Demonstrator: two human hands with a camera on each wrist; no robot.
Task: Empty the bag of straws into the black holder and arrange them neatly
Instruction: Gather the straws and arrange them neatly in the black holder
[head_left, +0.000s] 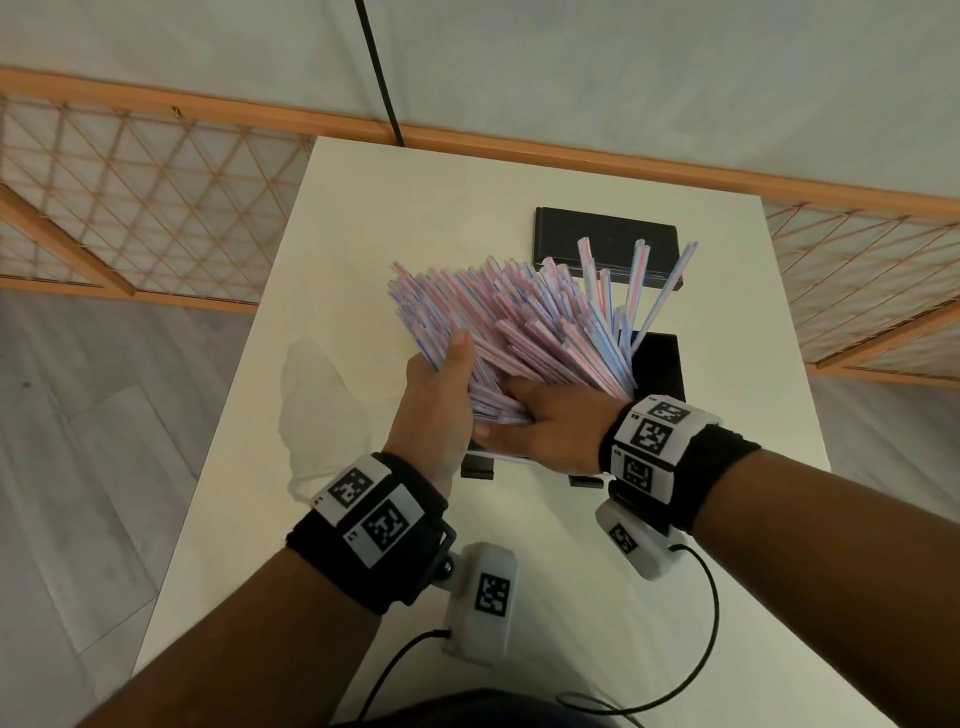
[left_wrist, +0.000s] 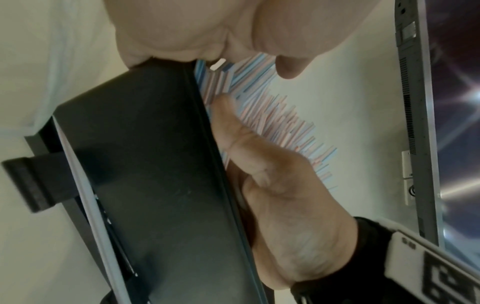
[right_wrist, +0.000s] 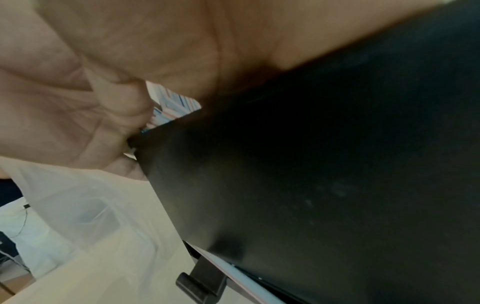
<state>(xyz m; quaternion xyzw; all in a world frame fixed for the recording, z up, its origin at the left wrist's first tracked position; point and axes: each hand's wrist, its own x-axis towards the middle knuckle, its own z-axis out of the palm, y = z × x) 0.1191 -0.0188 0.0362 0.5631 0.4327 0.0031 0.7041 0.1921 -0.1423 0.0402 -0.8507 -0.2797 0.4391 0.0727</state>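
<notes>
A thick bundle of pink- and blue-striped straws (head_left: 498, 322) stands in the black holder (head_left: 661, 364) and fans out towards the far left. My left hand (head_left: 441, 400) grips the bundle from the left, thumb on top. My right hand (head_left: 545, 423) holds its lower part from the near side, fingers tucked among the straws. A few loose straws (head_left: 636, 283) stick up at the right. In the left wrist view the right hand (left_wrist: 275, 185) lies against the straws (left_wrist: 262, 115) at the holder's (left_wrist: 155, 164) rim. The right wrist view shows the holder (right_wrist: 311, 174) and a sliver of straws (right_wrist: 174, 105).
The empty clear plastic bag (head_left: 322, 410) lies crumpled on the white table (head_left: 415, 182) left of the holder. A flat black lid (head_left: 605, 236) sits behind the holder. A wooden lattice rail (head_left: 156, 208) runs behind the table. Cables trail from both wrist cameras near the front edge.
</notes>
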